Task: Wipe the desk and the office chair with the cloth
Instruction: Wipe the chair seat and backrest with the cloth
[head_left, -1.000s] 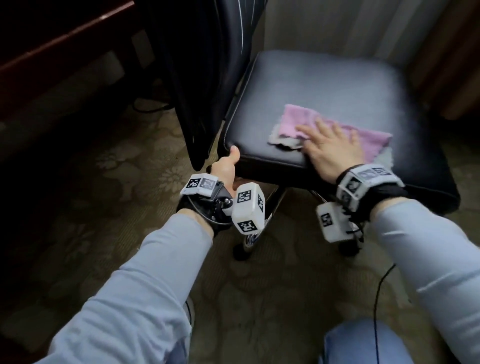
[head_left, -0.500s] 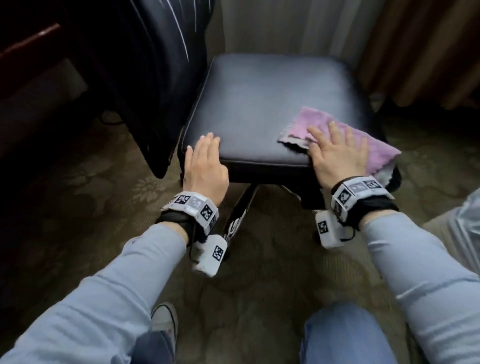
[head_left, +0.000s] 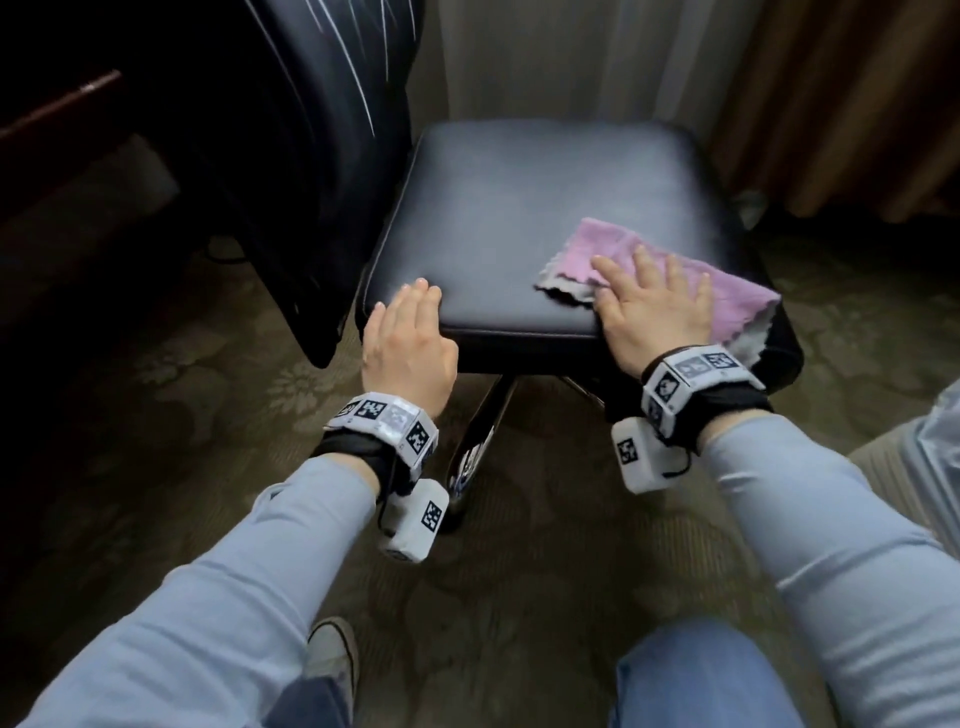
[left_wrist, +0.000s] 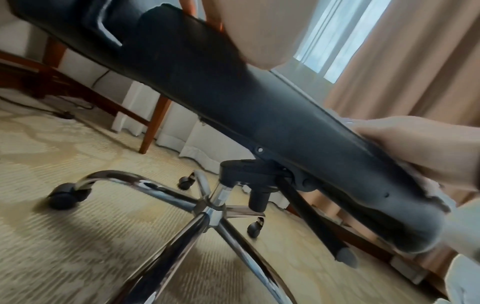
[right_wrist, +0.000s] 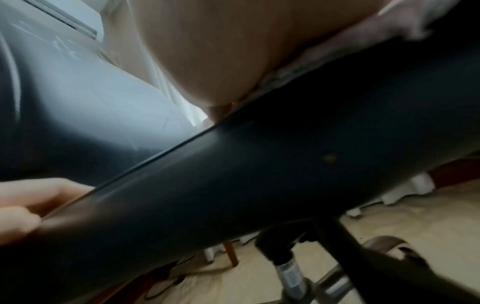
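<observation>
The black office chair seat (head_left: 524, 208) fills the middle of the head view, its backrest (head_left: 332, 130) standing at the left. A pink cloth (head_left: 737, 299) with a grey underside lies on the seat's front right corner and hangs over its edge. My right hand (head_left: 654, 306) presses flat on the cloth with fingers spread. My left hand (head_left: 410, 332) rests flat on the front left corner of the seat, fingers straight. In the left wrist view the seat's front edge (left_wrist: 259, 115) runs across, with the chrome star base (left_wrist: 207, 207) below it.
Dark wooden desk (head_left: 57, 109) at the far left. Curtains (head_left: 779, 93) hang behind the chair. Patterned carpet (head_left: 519, 545) lies below, with my knee (head_left: 696, 675) and shoe (head_left: 332, 654) near the bottom. Castors (left_wrist: 66, 195) and a cable (left_wrist: 64, 113) sit on the floor under the chair.
My left hand let go of the seat's side edge and now lies flat on the front left corner. My right hand slid the cloth to the seat's front right corner.
</observation>
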